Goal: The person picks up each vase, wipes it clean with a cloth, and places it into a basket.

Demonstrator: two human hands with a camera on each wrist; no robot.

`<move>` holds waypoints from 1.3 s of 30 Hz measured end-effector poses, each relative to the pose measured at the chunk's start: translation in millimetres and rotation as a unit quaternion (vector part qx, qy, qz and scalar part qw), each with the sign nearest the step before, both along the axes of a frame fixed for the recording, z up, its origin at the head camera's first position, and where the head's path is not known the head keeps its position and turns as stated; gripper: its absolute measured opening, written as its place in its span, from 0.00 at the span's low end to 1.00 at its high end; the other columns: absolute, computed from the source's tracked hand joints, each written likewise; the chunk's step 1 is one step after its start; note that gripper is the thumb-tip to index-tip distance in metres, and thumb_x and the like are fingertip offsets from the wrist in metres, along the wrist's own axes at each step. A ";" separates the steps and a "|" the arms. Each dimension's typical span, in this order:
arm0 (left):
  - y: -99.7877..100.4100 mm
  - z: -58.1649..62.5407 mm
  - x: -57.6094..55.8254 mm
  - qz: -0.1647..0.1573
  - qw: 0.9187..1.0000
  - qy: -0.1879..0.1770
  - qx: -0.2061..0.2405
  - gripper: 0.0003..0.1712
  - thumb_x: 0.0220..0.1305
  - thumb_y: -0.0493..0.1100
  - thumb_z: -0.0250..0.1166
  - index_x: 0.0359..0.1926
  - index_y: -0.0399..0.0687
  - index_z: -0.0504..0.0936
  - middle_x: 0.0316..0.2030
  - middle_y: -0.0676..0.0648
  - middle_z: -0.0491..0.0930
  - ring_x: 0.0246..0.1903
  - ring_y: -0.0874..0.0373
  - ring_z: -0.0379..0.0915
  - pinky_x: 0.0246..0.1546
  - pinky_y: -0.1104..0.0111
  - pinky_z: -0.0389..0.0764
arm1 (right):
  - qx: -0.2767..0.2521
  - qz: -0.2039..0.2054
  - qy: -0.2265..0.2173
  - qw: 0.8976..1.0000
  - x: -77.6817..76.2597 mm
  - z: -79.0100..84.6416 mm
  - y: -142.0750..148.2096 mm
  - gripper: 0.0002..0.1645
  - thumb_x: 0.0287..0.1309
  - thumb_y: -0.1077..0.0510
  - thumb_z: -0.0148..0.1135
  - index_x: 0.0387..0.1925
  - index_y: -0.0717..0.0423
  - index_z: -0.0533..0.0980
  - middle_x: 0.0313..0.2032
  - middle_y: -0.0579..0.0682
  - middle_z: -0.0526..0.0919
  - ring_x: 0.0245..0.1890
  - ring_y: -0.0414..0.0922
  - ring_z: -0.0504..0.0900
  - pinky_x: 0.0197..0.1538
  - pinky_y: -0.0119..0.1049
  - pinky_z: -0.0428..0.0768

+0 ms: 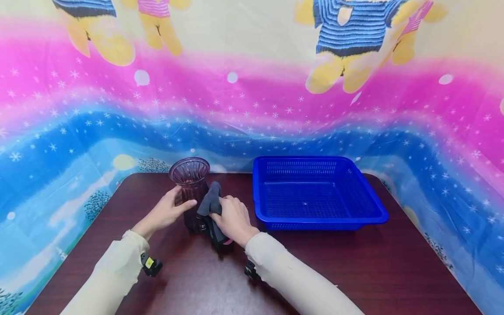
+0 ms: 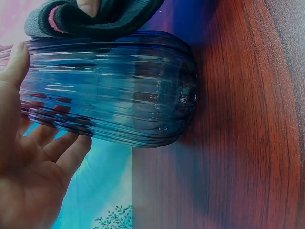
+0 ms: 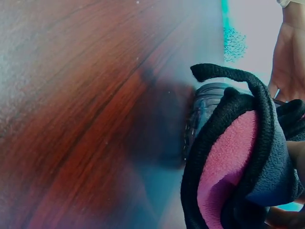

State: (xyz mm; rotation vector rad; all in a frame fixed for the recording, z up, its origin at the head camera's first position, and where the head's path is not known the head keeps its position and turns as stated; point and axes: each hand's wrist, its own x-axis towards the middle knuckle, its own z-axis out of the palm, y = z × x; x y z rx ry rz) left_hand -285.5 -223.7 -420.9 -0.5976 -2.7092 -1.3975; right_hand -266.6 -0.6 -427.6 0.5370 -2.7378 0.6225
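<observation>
A purple-tinted ribbed glass vase (image 1: 190, 173) with a flared rim stands upright on the table. My left hand (image 1: 167, 211) holds it around the upper body, the thumb on the near side and the fingers behind. In the left wrist view the vase (image 2: 109, 90) fills the middle, its base at the tabletop. My right hand (image 1: 235, 218) grips a bunched grey cleaning cloth (image 1: 212, 199) against the vase's right side. The right wrist view shows the cloth's pink inner face (image 3: 231, 152) and black edging, partly covering the vase behind it.
A blue plastic basket (image 1: 320, 223) with perforated walls stands on the right of the brown wooden table (image 1: 197, 280). Behind the table hangs a printed curtain (image 1: 252, 100) in pink and blue. A small black device (image 1: 151, 264) sits at the left wrist.
</observation>
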 end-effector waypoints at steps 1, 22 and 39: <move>0.1 -0.1 -0.1 -0.001 1.000 0.001 0.001 0.40 0.74 0.47 0.61 0.76 0.33 0.56 0.68 0.28 0.69 0.67 0.33 0.70 0.66 0.44 0.74 | 0.001 -0.001 -0.001 1.000 0.1 -0.4 0.1 0.14 0.61 0.44 0.70 0.42 0.47 0.84 0.36 0.50 0.86 0.35 0.49 0.83 0.37 0.44 0.83; -0.6 1.2 1.2 0.014 0.999 -0.005 -0.029 0.44 0.74 0.51 0.60 0.78 0.35 0.51 0.71 0.27 0.63 0.69 0.33 0.67 0.67 0.42 0.72 | 0.045 -0.006 -0.035 0.998 -2.0 -24.5 5.3 0.15 0.60 0.44 0.71 0.34 0.50 0.83 0.29 0.50 0.84 0.29 0.47 0.81 0.31 0.40 0.80; -0.1 1.5 0.7 0.012 0.999 -0.003 -0.031 0.44 0.74 0.51 0.60 0.78 0.36 0.51 0.72 0.27 0.63 0.69 0.32 0.65 0.68 0.42 0.71 | 0.064 -0.015 -0.054 0.996 -10.1 -40.3 8.1 0.14 0.56 0.44 0.72 0.28 0.50 0.84 0.32 0.51 0.88 0.34 0.50 0.84 0.33 0.43 0.79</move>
